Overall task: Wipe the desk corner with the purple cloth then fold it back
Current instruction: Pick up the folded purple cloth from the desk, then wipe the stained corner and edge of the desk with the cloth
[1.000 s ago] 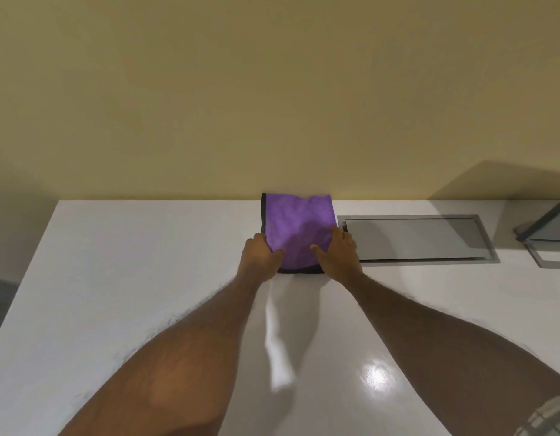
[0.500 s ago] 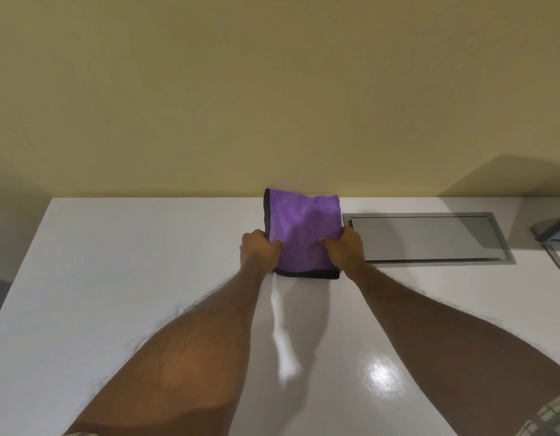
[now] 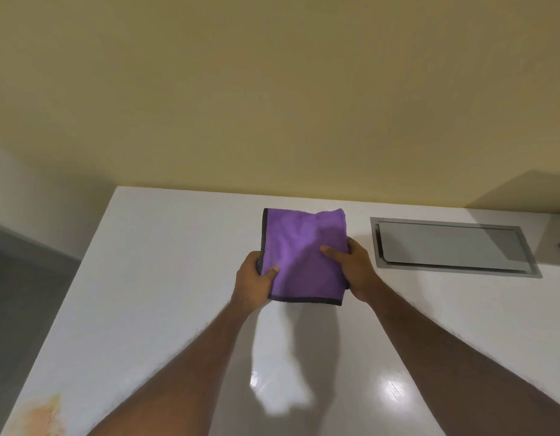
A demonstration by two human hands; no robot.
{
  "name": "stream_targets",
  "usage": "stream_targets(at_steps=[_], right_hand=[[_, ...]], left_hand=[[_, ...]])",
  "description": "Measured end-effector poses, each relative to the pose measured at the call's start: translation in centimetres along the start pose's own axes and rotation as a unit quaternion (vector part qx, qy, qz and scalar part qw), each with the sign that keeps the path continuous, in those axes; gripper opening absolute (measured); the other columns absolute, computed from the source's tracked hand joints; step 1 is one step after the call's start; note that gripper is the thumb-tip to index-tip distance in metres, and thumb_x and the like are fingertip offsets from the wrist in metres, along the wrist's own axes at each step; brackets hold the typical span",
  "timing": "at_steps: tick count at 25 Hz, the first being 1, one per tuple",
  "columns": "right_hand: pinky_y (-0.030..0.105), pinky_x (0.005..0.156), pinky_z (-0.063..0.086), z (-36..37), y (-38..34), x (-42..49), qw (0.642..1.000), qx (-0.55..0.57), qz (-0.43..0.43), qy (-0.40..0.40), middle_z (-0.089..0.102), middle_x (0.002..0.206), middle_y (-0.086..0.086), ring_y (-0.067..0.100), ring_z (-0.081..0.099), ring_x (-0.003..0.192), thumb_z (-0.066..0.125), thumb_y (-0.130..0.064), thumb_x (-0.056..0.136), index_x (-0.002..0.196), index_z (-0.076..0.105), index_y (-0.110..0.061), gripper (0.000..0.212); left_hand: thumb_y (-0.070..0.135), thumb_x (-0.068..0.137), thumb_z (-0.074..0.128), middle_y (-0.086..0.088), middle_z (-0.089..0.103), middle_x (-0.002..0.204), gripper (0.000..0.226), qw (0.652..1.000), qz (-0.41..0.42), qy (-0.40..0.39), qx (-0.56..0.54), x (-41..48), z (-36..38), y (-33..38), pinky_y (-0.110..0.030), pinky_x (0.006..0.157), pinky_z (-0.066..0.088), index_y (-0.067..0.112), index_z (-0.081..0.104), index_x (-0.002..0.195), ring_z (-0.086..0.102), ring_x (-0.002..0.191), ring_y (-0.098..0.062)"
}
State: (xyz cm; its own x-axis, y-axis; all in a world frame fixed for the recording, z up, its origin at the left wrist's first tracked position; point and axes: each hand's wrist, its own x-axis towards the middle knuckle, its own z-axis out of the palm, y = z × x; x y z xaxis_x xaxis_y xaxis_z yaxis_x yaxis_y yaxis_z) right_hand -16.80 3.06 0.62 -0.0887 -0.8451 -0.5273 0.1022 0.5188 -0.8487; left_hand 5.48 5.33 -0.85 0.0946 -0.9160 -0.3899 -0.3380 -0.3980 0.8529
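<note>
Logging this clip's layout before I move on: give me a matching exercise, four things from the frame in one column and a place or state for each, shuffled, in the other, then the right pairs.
Things:
1. purple cloth
2. left hand
3. metal hatch
4. orange stain

Places or states:
A. set flush into the desk top, right of the cloth
B. folded, held by both hands
C. near the desk's left edge, close to the camera
D. grips the cloth's near left corner, thumb on top

Pairs: 1-B, 2-D, 3-A, 4-C. The right hand holds the cloth's right edge.
</note>
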Motion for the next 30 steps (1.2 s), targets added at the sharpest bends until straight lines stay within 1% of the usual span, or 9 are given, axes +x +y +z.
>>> stream_targets(at_steps=[2, 4, 9, 14, 16, 18, 22, 25, 30], right_hand=[[0.037, 0.076, 0.062, 1.8, 0.1, -1.6, 0.997, -0.047, -0.039, -0.038, 0.072, 0.112, 0.0, 0.026, 0.07, 0.101, 0.075, -0.019, 0.085, 0.114, 0.065, -0.022, 0.031], [0.035, 0.079, 0.061, 3.9, -0.2, -3.2, 0.99, -0.095, -0.07, -0.082, 0.072, 0.11, 0.003, 0.027, 0.069, 0.099, 0.073, -0.016, 0.087, 0.114, 0.066, -0.016, 0.028], [0.028, 0.073, 0.053, 10.4, -1.1, -7.6, 0.952, -0.212, -0.096, -0.2, 0.068, 0.104, 0.014, 0.022, 0.063, 0.088, 0.07, -0.016, 0.09, 0.109, 0.064, -0.004, 0.023], [0.026, 0.067, 0.046, 17.3, -2.3, -11.7, 0.817, -0.445, -0.193, -0.311, 0.065, 0.083, 0.011, 0.019, 0.059, 0.074, 0.072, -0.024, 0.088, 0.091, 0.067, -0.009, 0.016], [0.025, 0.065, 0.045, 19.9, -2.4, -13.4, 0.76, -0.488, -0.219, -0.37, 0.066, 0.077, 0.003, 0.015, 0.059, 0.069, 0.072, -0.025, 0.085, 0.084, 0.069, -0.016, 0.01], [0.024, 0.064, 0.043, 21.9, -2.2, -14.7, 0.724, -0.526, -0.236, -0.379, 0.066, 0.074, -0.007, 0.01, 0.059, 0.069, 0.072, -0.03, 0.081, 0.079, 0.068, -0.024, 0.008], [0.028, 0.068, 0.045, 24.3, -0.3, -16.1, 0.727, -0.54, -0.287, -0.312, 0.067, 0.082, -0.011, 0.007, 0.061, 0.077, 0.075, -0.029, 0.083, 0.088, 0.067, -0.026, 0.01], [0.029, 0.069, 0.047, 24.7, 2.7, -17.7, 0.759, -0.488, -0.334, -0.272, 0.067, 0.085, -0.008, 0.012, 0.061, 0.078, 0.07, -0.028, 0.089, 0.091, 0.064, -0.024, 0.007], [0.015, 0.076, 0.043, 26.9, 7.7, -20.4, 0.761, -0.469, -0.361, -0.266, 0.064, 0.105, -0.014, 0.006, 0.058, 0.089, 0.051, -0.045, 0.096, 0.114, 0.056, -0.029, 0.025]], left_hand=[[0.017, 0.085, 0.071, -0.013, 0.068, 0.096, 0.024, 0.999, -0.041, -0.007, -0.009, -2.7, -2.3, -1.9, -0.046, 0.079, 0.056, 0.008, 0.057, 0.103, 0.065, 0.086, -0.032], [0.015, 0.084, 0.073, -0.019, 0.062, 0.086, 0.026, 0.995, -0.082, -0.003, -0.053, -5.5, -4.3, -3.5, -0.049, 0.073, 0.055, 0.004, 0.056, 0.101, 0.062, 0.074, -0.033], [0.028, 0.081, 0.077, -0.006, 0.069, 0.107, 0.051, 0.991, -0.092, 0.062, -0.074, -11.1, -9.9, -6.2, -0.021, 0.081, 0.047, 0.012, 0.053, 0.123, 0.066, 0.095, -0.017], [0.058, 0.064, 0.083, 0.026, 0.041, 0.14, 0.095, 0.997, 0.039, 0.063, -0.003, -14.9, -16.7, -8.1, -0.012, 0.094, 0.041, 0.04, 0.032, 0.142, 0.046, 0.12, 0.005], [0.062, 0.067, 0.078, 0.052, 0.038, 0.127, 0.08, 0.995, 0.076, 0.044, 0.037, -16.3, -19.2, -8.5, 0.001, 0.085, 0.038, 0.064, 0.029, 0.13, 0.043, 0.114, 0.023], [0.062, 0.073, 0.072, 0.045, 0.052, 0.117, 0.057, 0.994, 0.074, 0.043, 0.061, -17.4, -20.9, -9.5, -0.006, 0.08, 0.044, 0.062, 0.041, 0.12, 0.054, 0.109, 0.013], [0.055, 0.082, 0.061, 0.003, 0.066, 0.108, 0.044, 0.995, 0.046, 0.07, 0.046, -20.0, -22.5, -12.3, -0.041, 0.083, 0.054, 0.027, 0.052, 0.114, 0.062, 0.093, -0.019], [0.048, 0.09, 0.055, 0.006, 0.058, 0.089, 0.025, 0.991, 0.097, 0.088, 0.018, -22.1, -22.8, -12.6, -0.038, 0.072, 0.051, 0.027, 0.049, 0.102, 0.057, 0.079, -0.014], [0.03, 0.093, 0.06, 0.002, 0.064, 0.096, 0.02, 0.987, 0.099, 0.123, -0.028, -24.6, -24.6, -15.5, -0.032, 0.075, 0.051, 0.02, 0.054, 0.109, 0.061, 0.085, -0.018]])
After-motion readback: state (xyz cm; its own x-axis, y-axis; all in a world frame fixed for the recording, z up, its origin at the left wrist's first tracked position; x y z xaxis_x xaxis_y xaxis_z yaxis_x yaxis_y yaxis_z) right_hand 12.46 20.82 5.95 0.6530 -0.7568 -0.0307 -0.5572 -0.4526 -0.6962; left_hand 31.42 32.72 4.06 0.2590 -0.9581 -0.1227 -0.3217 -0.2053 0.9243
